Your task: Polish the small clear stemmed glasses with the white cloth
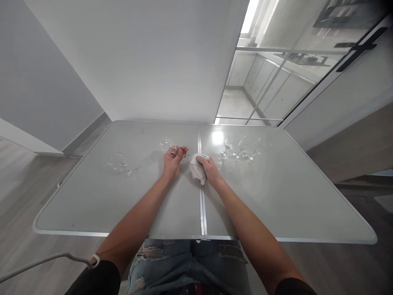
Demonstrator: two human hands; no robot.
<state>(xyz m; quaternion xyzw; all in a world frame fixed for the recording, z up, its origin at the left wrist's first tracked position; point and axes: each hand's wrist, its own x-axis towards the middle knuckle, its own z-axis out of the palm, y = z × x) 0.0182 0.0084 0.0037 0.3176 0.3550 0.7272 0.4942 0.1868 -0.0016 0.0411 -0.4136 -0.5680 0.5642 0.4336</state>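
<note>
My left hand (173, 160) is closed around a clear wine glass (166, 144) held tilted above the table. Its bowl points to the left, and its foot shows faintly on the right, past my fingers. A crumpled white cloth (198, 170) is gripped in my right hand (209, 167), just right of the glass foot and above the table's seam. A small gap seems to separate cloth and glass. The underside of the cloth and some of my right fingers are hidden.
Several clear stemmed glasses, one a wine glass (224, 154), stand upright right of centre on the white folding table (276, 196). Further glassware (129, 172) is at the left. A metal seam (202, 205) divides the tabletop. A wall (153, 82) and a glass-paned door (260, 82) lie beyond.
</note>
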